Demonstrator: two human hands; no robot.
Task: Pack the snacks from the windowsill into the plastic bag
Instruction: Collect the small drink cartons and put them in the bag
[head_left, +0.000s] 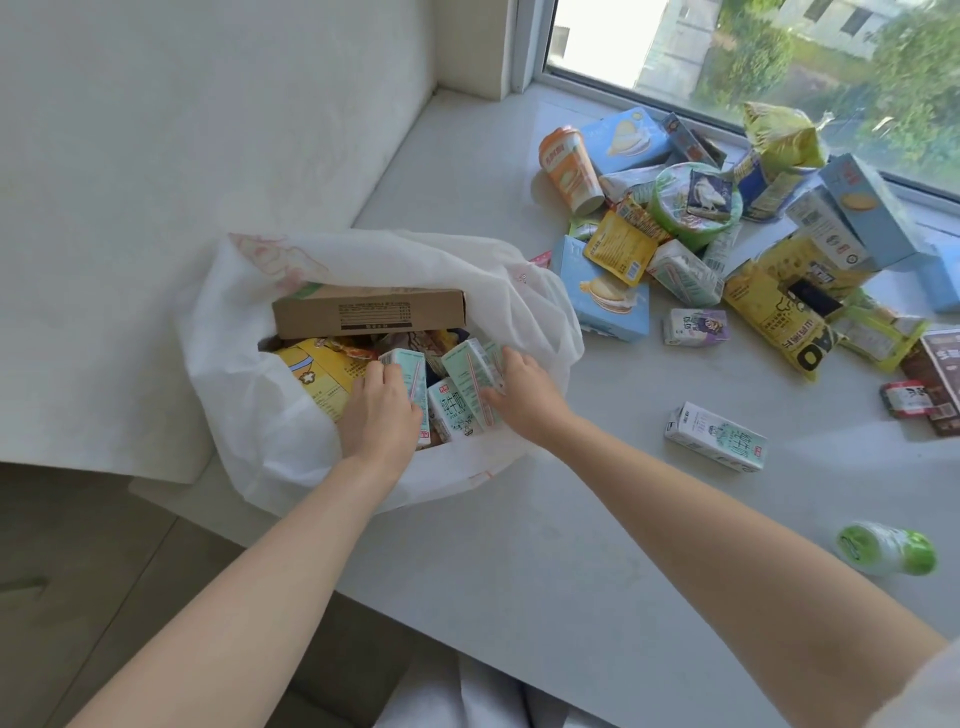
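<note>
A white plastic bag (260, 415) stands open on the windowsill (519, 545) at the left. Inside it are a brown cardboard box (369, 312), a yellow packet (317, 374) and several small mint-green milk cartons. My left hand (379, 410) is inside the bag and grips one milk carton (408, 366). My right hand (519, 389) grips another milk carton (470, 371) beside it. A third carton (454, 410) stands between my hands. A heap of snacks (727, 234) lies on the sill to the right.
A loose milk carton (714, 436) lies on the sill right of the bag. A green-capped bottle (885, 548) lies near the front right. The window (779, 52) runs along the back. A white wall (208, 130) is to the left, and the sill's front edge drops to the floor.
</note>
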